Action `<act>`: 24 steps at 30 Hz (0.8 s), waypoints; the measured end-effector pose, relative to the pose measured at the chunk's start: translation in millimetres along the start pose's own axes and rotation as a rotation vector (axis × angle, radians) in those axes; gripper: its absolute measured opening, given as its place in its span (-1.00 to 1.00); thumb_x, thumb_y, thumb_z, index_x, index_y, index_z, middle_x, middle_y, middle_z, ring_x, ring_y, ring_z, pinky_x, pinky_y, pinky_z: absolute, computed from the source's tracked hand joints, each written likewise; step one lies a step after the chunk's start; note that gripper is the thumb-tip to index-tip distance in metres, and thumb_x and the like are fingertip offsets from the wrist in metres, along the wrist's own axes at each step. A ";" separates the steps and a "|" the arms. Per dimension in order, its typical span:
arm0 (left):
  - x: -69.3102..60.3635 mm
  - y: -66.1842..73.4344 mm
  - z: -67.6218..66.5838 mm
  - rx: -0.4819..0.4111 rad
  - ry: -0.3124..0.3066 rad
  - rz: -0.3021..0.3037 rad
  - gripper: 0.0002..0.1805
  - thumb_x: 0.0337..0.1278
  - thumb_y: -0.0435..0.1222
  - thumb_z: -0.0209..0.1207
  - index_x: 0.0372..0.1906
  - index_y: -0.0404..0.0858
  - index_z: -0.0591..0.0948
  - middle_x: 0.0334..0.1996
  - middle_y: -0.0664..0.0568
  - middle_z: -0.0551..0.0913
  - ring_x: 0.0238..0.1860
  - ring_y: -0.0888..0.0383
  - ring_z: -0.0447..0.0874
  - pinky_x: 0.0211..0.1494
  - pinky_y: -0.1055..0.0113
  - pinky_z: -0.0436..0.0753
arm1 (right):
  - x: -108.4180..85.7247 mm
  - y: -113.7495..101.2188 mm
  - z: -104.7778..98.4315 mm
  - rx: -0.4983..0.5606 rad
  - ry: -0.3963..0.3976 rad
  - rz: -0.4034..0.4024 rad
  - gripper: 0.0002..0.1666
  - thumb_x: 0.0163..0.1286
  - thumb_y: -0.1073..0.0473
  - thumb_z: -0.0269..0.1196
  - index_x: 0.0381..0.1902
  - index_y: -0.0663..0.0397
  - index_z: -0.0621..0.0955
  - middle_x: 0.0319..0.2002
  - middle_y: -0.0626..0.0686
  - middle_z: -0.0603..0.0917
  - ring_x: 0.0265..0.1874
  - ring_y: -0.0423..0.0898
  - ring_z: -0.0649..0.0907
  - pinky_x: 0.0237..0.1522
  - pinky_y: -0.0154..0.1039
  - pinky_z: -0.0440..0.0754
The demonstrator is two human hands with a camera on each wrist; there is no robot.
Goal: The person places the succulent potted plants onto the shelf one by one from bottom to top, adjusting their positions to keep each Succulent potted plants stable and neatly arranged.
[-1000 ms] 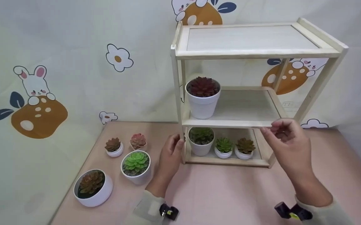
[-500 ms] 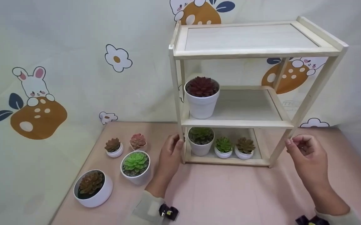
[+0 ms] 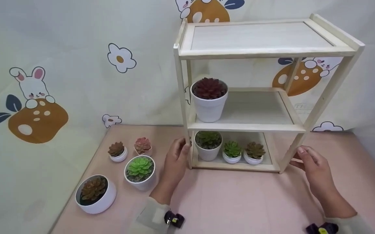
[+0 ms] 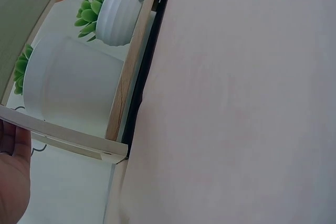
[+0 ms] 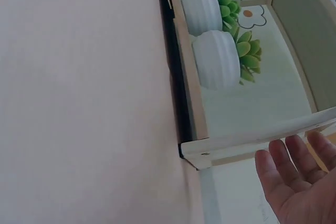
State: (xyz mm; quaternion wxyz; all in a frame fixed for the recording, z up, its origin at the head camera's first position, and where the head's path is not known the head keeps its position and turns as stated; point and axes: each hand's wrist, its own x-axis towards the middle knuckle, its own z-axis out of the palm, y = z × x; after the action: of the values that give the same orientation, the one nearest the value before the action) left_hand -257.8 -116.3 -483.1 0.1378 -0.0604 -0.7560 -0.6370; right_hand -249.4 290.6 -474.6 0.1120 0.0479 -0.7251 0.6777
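Head view: pale wooden three-tier rack [image 3: 245,127] stands right of centre on the pink worktop [image 3: 229,201]. Left hand [image 3: 174,162] pinches its near left post; right hand [image 3: 317,170] at the near right post. Dark-red succulent in a tapered white pot [image 3: 209,107] on middle tier, left.

Left wrist view: fingers pass behind post, tips hidden.

Right wrist view: fingers loosely extended, contact unclear.

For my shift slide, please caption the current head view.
Left fingers and right fingers flank a wooden shelf: one potted succulent on the middle tier, three below, four on the table.
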 end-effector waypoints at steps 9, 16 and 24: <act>-0.7 0.4 0.1 -0.006 -0.005 0.010 -0.55 0.60 -0.16 0.06 0.36 -0.33 0.48 0.32 -0.24 0.57 0.47 -0.10 0.44 0.57 0.01 0.43 | 3.2 10.0 -3.2 -0.004 -0.078 -0.023 -0.52 0.70 0.14 0.02 0.16 0.54 0.56 -0.09 -0.07 0.78 -0.02 -0.24 0.75 0.00 -0.37 0.77; -2.0 3.5 0.1 0.011 0.009 0.005 -0.55 0.60 -0.13 0.05 0.34 -0.31 0.50 0.30 -0.22 0.58 0.46 -0.10 0.46 0.57 0.00 0.43 | 6.6 11.6 -2.9 -0.053 -0.093 -0.025 -0.54 0.70 0.10 0.01 0.09 0.48 0.58 -0.11 -0.07 0.76 -0.03 -0.26 0.74 0.00 -0.37 0.77; -2.9 8.2 1.5 0.027 0.022 0.013 -0.58 0.60 -0.19 0.06 0.34 -0.34 0.50 0.28 -0.22 0.59 0.44 -0.10 0.48 0.55 0.02 0.45 | 7.6 12.2 -5.8 -0.145 -0.125 -0.010 -0.50 0.73 0.02 -0.05 0.14 0.38 0.56 -0.08 -0.11 0.73 -0.01 -0.30 0.69 0.05 -0.41 0.74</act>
State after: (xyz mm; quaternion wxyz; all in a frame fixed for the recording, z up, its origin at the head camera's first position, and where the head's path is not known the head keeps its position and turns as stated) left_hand -253.1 -113.0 -476.4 0.1510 -0.0566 -0.7626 -0.6265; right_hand -258.9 298.0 -484.4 0.0729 0.0855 -0.7777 0.6186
